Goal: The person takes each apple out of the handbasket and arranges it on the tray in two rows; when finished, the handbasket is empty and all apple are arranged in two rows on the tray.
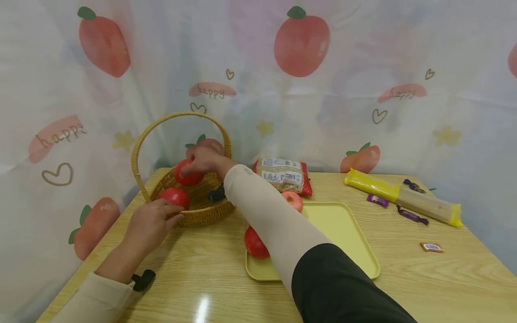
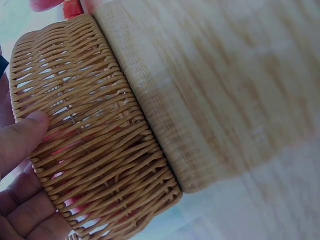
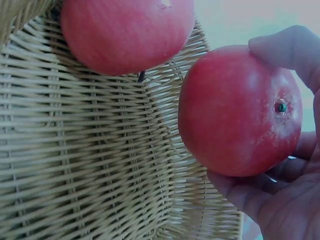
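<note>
Right hand (image 1: 203,160) grips a round red apple (image 1: 187,176) over the woven wicker basket (image 1: 198,204); left hand (image 1: 150,223) steadies its wall, fingers straight. It is best lowered gently beside the other red apple (image 1: 174,196).

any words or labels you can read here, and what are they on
"happy" – printed on the pink patches of the curtain, repeated in several spots.
White labels on the red snack bag: print too small to read.
Yellow long packet: no legible text.
Small orange wrapper and purple candies: markings too small to read.
Both wrist views show no text at all.
</note>
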Action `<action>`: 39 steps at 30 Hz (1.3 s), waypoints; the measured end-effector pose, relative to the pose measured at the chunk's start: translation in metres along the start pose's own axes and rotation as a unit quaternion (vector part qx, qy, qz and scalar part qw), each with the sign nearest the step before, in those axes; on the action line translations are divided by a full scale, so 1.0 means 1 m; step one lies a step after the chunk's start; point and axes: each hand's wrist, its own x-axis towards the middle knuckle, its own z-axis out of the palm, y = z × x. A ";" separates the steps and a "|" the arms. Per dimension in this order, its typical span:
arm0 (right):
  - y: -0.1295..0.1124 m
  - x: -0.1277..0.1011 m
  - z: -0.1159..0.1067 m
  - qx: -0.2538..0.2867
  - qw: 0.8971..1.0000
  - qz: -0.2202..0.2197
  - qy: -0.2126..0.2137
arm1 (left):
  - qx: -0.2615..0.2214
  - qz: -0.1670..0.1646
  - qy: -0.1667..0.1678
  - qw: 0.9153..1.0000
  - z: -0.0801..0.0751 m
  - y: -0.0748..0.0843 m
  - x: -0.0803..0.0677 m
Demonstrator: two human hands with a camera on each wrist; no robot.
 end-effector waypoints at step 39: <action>0.022 -0.105 -0.064 0.193 0.979 -0.054 -0.027 | -0.006 0.029 0.011 1.000 -0.006 0.001 -0.001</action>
